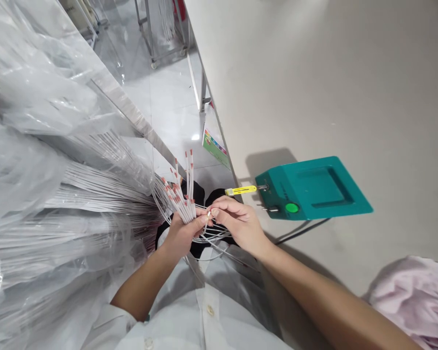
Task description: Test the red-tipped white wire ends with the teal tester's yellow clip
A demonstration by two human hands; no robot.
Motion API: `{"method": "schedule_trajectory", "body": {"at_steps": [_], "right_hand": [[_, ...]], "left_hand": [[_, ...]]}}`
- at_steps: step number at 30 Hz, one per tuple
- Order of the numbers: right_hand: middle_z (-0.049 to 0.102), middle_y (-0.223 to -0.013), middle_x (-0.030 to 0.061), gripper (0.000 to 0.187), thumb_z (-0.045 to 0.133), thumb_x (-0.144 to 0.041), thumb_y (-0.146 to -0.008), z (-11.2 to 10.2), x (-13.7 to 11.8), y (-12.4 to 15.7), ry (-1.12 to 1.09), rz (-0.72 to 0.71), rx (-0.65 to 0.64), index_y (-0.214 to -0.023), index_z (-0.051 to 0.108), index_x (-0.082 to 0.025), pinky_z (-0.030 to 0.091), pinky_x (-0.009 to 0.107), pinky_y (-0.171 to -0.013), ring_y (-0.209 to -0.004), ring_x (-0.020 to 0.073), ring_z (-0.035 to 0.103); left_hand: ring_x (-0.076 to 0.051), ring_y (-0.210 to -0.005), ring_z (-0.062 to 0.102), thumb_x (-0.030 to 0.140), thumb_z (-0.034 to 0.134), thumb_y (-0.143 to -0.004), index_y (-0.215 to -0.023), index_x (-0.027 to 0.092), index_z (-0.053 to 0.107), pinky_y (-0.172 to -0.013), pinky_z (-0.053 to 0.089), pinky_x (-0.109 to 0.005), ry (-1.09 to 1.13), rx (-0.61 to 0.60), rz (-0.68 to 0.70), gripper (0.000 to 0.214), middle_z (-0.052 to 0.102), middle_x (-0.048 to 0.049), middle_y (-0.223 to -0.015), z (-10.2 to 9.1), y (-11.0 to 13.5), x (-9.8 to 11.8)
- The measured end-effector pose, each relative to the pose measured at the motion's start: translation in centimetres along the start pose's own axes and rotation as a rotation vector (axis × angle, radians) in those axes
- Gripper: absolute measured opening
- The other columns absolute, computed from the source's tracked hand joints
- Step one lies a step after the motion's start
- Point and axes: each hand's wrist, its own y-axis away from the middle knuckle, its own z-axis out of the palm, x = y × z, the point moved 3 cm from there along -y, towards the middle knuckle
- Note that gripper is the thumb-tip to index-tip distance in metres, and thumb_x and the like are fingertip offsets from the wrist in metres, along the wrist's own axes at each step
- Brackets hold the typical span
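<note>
My left hand (182, 232) is closed around a bunch of thin white wires with red tips (181, 190) that fan upward from the fist. My right hand (237, 221) pinches the end of one wire right beside the left thumb. Both hands hover over my lap, just off the table edge. A teal box (314, 188) with a green button and a yellow-tagged probe (241, 190) sits on the table just right of my right hand.
The pale table (332, 73) stretches to the right. Clear plastic bags full of white wires (58, 204) hang over a metal rail on the left. A pink cloth (416, 296) lies at the lower right. A wheeled rack (160, 34) stands on the floor beyond.
</note>
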Motion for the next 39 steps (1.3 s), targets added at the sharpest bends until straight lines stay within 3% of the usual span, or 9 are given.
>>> {"method": "schedule_trajectory", "body": {"at_steps": [7, 10, 13, 16, 26, 29, 32, 36, 39], "right_hand": [[0.056, -0.070, 0.0014, 0.017, 0.059, -0.031, -0.079, 0.0, 0.4, 0.5, 0.088, 0.046, 0.054, -0.069, 0.062, -0.017, 0.047, 0.024, -0.054, -0.060, 0.0107, 0.054], [0.058, -0.072, 0.0013, 0.018, 0.054, -0.033, -0.082, 0.0, 0.6, 0.8, 0.089, 0.087, 0.060, -0.079, 0.062, -0.017, 0.047, 0.023, -0.052, -0.055, 0.0088, 0.052], [0.061, -0.085, 0.0042, 0.019, 0.051, -0.033, -0.085, -0.1, 0.0, 0.8, 0.097, -0.011, 0.053, -0.094, 0.062, -0.019, 0.050, 0.026, -0.058, -0.063, 0.0105, 0.056], [0.061, -0.081, 0.0038, 0.010, 0.057, -0.028, -0.082, 0.0, -0.6, 0.7, 0.186, -0.143, 0.038, -0.080, 0.064, -0.020, 0.049, 0.028, -0.065, -0.073, 0.0135, 0.058], [0.058, -0.075, 0.0029, 0.010, 0.056, -0.023, -0.082, -0.1, -0.4, 0.9, 0.315, -0.196, 0.068, -0.074, 0.061, -0.020, 0.046, 0.027, -0.059, -0.067, 0.0128, 0.055], [0.059, -0.085, 0.0038, 0.012, 0.051, -0.027, -0.085, -0.4, -0.4, 0.9, 0.244, -0.126, 0.099, -0.088, 0.062, -0.021, 0.047, 0.025, -0.055, -0.061, 0.0103, 0.054], [0.061, -0.095, 0.0063, 0.019, 0.053, -0.029, -0.085, -0.2, -0.5, 0.9, 0.233, -0.142, 0.065, -0.100, 0.061, -0.022, 0.050, 0.026, -0.058, -0.071, 0.0126, 0.059], [0.063, -0.081, 0.0043, 0.009, 0.059, -0.025, -0.080, 0.2, -0.8, 0.7, 0.308, -0.216, -0.014, -0.086, 0.065, -0.020, 0.050, 0.025, -0.057, -0.069, 0.0130, 0.059], [0.064, -0.077, 0.0041, 0.013, 0.053, -0.019, -0.084, 0.1, -0.9, 0.8, 0.481, -0.289, -0.041, -0.080, 0.066, -0.020, 0.050, 0.025, -0.063, -0.073, 0.0133, 0.060]], "left_hand": [[-0.005, -0.044, 0.033, 0.035, 0.067, -0.070, -0.068, 0.013, 0.065, -0.043, 0.021, -0.021, -0.015, -0.034, 0.003, 0.022, 0.051, 0.0021, -0.053, -0.4, 0.0, -0.3], [-0.004, -0.043, 0.032, 0.033, 0.067, -0.071, -0.070, 0.013, 0.064, -0.042, 0.020, -0.021, 0.003, -0.050, 0.013, 0.020, 0.053, 0.0016, -0.056, -0.5, -0.1, -0.1], [-0.003, -0.042, 0.031, 0.032, 0.066, -0.072, -0.069, 0.012, 0.064, -0.042, 0.018, -0.021, -0.001, -0.069, 0.019, 0.020, 0.050, 0.0024, -0.054, -0.5, -0.1, 0.0], [-0.003, -0.041, 0.028, 0.031, 0.067, -0.072, -0.066, 0.011, 0.063, -0.041, 0.017, -0.020, -0.006, -0.108, 0.023, 0.021, 0.043, 0.0045, -0.049, -0.3, -0.1, -0.2], [-0.002, -0.042, 0.033, 0.027, 0.069, -0.068, -0.064, 0.013, 0.062, -0.040, 0.019, -0.018, 0.162, 0.022, 0.021, 0.016, 0.054, 0.0019, -0.057, -0.5, -0.3, 0.7], [-0.003, -0.043, 0.035, 0.027, 0.069, -0.067, -0.064, 0.012, 0.062, -0.040, 0.018, -0.019, 0.138, 0.014, 0.000, 0.016, 0.055, 0.0010, -0.058, -0.6, -0.2, 0.5], [-0.003, -0.043, 0.034, 0.029, 0.068, -0.069, -0.065, 0.012, 0.062, -0.041, 0.019, -0.019, 0.064, -0.021, -0.004, 0.019, 0.051, 0.0018, -0.055, -0.5, -0.1, 0.1], [-0.003, -0.042, 0.028, 0.034, 0.069, -0.068, -0.066, 0.012, 0.060, -0.041, 0.018, -0.020, 0.012, -0.068, 0.000, 0.024, 0.037, 0.0066, -0.047, -0.3, -0.1, -0.1], [-0.004, -0.042, 0.029, 0.035, 0.067, -0.071, -0.065, 0.012, 0.060, -0.041, 0.018, -0.020, -0.031, -0.070, 0.020, 0.025, 0.037, 0.0062, -0.046, -0.4, -0.2, -0.1]]}}
